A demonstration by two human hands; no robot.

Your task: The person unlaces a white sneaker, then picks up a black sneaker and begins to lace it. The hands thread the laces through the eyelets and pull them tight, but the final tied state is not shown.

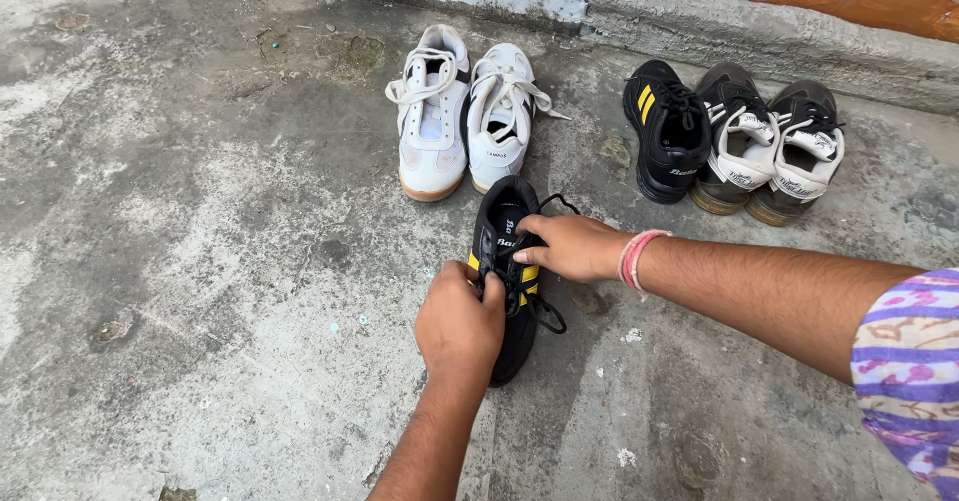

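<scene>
Hands first: the left hand [460,323] is curled closed over the black laces at the middle of a black low-top sports shoe with yellow side stripes [507,261], knuckles up, pinching lace between thumb and fingers. The right hand [571,246], with a pink thread band [633,259] at its wrist, reaches in from the right and is half closed, fingertips pressing the shoe's tongue and collar near the opening.

That shoe lies on the rough grey concrete floor [200,261] directly under both hands, its long axis running away from the person, opening at the far end, toe nearest and partly hidden under the left hand. The left hand sits nearer the toe, the right nearer the opening. A white printed mark shows on the tongue.

Just beyond stands a pair of white lace-up sneakers [465,111], side by side. Further right, the matching black shoe with yellow stripes [667,131] sits beside a pair of dark brown and white trainers [769,146], below a grey concrete kerb [759,46].
</scene>
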